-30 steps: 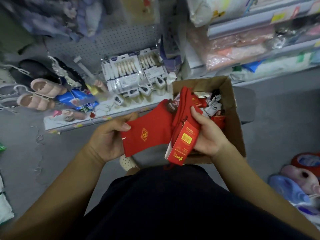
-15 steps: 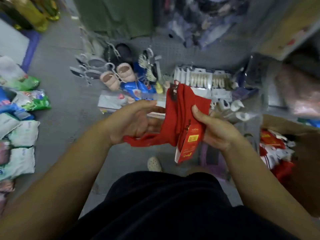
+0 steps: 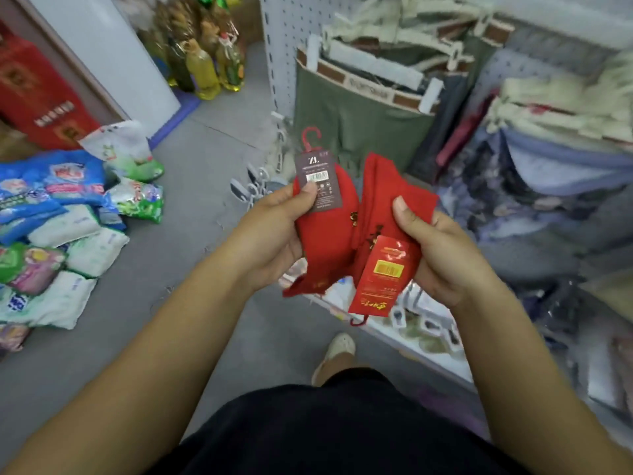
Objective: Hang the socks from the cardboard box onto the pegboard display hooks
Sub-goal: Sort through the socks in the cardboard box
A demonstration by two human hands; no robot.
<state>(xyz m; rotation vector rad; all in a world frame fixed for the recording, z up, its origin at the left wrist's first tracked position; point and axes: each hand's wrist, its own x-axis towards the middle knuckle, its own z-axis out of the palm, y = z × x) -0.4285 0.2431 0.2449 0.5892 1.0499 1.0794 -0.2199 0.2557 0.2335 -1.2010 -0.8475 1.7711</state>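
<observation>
Drawn apart since half a second ago, the tagged pair of red socks point(image 3: 325, 241) and the labelled pair point(image 3: 387, 197) are now held side by side before the pegboard point(image 3: 284, 46). The tagged pair is gripped by the left hand point(image 3: 274, 231), thumb pressed on its dark tag point(image 3: 317, 181), red hook point(image 3: 310, 137) uppermost. The labelled pair is clasped in the curled fingers of the right hand point(image 3: 442, 258), its red label point(image 3: 383, 275) hanging low. A green garment point(image 3: 356, 128) is seen hung behind.

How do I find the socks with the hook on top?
Near the white pegboard are two hands. The left hand grips the left pair of red socks. Only it has a dark tag with a red hook on top; the other pair, in the right hand, wears a red label.
</observation>
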